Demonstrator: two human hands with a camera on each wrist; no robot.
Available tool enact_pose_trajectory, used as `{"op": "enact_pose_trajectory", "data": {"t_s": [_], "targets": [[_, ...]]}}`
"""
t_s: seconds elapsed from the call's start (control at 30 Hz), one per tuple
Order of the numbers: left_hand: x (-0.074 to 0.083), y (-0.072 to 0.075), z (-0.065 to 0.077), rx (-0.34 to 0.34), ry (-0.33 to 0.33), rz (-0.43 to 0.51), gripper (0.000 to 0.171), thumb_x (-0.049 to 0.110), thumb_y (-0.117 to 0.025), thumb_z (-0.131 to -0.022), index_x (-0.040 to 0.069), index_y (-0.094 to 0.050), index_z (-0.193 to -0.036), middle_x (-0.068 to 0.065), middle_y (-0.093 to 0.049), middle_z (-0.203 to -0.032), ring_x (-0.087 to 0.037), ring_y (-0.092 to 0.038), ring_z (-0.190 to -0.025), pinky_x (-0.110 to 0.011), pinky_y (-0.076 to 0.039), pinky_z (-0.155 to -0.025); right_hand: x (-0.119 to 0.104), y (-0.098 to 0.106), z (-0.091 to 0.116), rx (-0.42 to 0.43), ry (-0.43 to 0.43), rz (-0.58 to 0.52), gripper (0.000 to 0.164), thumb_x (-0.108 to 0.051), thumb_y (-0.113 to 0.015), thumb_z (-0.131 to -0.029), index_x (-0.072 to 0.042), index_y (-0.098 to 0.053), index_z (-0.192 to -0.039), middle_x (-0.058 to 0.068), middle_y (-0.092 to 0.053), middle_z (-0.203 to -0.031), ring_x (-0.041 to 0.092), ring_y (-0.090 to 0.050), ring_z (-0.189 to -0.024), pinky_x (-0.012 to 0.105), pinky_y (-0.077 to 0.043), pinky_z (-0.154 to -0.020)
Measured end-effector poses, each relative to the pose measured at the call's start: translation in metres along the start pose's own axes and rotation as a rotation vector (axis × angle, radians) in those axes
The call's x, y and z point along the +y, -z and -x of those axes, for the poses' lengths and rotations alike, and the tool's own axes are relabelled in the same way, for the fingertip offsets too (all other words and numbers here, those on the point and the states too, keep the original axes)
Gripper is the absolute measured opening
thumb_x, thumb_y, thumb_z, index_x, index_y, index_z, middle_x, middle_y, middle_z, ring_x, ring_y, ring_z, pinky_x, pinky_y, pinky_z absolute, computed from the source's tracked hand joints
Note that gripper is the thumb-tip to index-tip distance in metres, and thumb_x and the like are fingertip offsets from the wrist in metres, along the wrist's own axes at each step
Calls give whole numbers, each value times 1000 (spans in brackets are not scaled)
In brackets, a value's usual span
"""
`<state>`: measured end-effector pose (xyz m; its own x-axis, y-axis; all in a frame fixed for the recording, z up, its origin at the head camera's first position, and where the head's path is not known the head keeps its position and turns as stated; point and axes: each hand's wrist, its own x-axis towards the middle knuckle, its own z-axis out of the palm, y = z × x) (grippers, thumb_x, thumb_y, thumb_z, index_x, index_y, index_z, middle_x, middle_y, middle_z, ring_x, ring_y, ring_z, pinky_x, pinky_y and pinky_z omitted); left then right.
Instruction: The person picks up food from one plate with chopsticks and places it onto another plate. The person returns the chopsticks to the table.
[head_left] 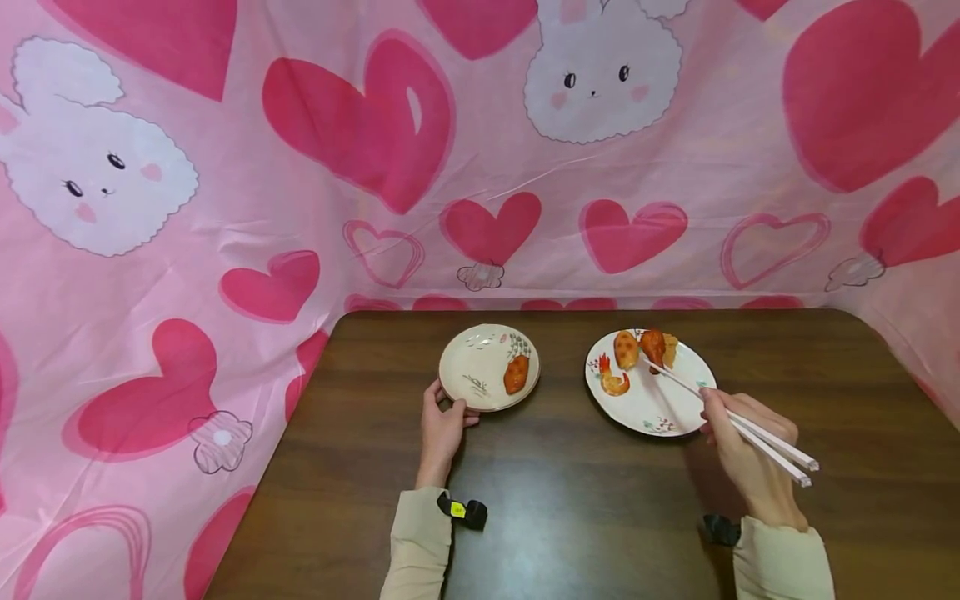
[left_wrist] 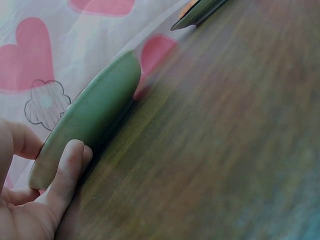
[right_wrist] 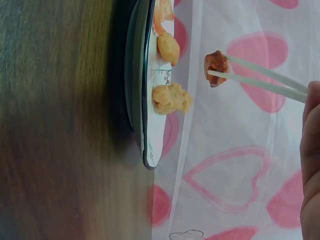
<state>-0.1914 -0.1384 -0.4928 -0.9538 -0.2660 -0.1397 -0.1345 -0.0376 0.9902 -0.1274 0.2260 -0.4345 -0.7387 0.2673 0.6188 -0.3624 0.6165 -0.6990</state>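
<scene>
My left hand [head_left: 441,435] grips the near-left rim of a small cream dish [head_left: 474,367] with painted plants; its green outer side [left_wrist: 95,110] shows in the left wrist view. On this dish lies a brown piece of food [head_left: 517,375], like a chicken piece. My right hand [head_left: 753,458] holds white chopsticks [head_left: 787,447]. Their tips pinch a glossy reddish-brown chicken piece [right_wrist: 216,67], raised above the white plate [head_left: 630,408]. That plate bears a shrimp [head_left: 615,383], a golden oval piece [head_left: 626,350] and a crumbly fried piece [right_wrist: 171,98].
Both dishes stand toward the back of a dark wooden table [head_left: 570,517]. A pink cloth [head_left: 510,167] with hearts and rabbit faces hangs behind and along the sides. Each wrist wears a black strap [head_left: 472,514].
</scene>
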Motion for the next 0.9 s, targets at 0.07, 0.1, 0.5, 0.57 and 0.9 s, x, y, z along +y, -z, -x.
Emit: {"op": "enact_pose_trajectory", "data": {"t_s": [0.07,0.1,0.5,0.57,0.9], "targets": [[1,1,0,-7,6,5,63,0,-50,-88,0,-26,-147,-22,-37,-141,-14,-65,-66,-28,-61,-65,0,0,0,-11,-3,12,19,-7,-67,-87,-9,-70,-68,-9,-56,-56,-7,-47,-45,9,-37,-40],[1,1,0,-10,6,8,63,-1,-49,-89,0,-26,-147,-22,-37,-141,-14,-65,-66,-28,-61,-65,-1,1,0,-20,-8,22,20,-7,-67,-87,-10,-70,-67,-8,-56,-56,-7,-47,-45,10,-37,-40],[-10,0,-5,19,-6,4,62,2,-50,-88,6,-29,-146,-17,-40,-138,-13,-64,-65,-26,-61,-63,-2,7,1,-106,-136,105,16,-14,-68,-88,-6,-72,-75,-6,-61,-55,-5,-49,-45,11,-39,-39],[-9,0,-5,19,4,3,62,2,-51,-88,7,-29,-146,-16,-40,-138,-13,-65,-65,-26,-61,-64,-2,7,2,-108,-121,108,16,-14,-68,-88,-7,-72,-74,-6,-60,-55,-6,-49,-44,11,-38,-39],[-9,0,-5,14,10,-2,61,3,-51,-90,6,-29,-146,-17,-39,-140,-12,-64,-65,-25,-61,-64,-4,7,3,-158,-125,115,19,-16,-67,-89,-8,-70,-73,-12,-58,-54,-4,-49,-43,14,-37,-37]]}}
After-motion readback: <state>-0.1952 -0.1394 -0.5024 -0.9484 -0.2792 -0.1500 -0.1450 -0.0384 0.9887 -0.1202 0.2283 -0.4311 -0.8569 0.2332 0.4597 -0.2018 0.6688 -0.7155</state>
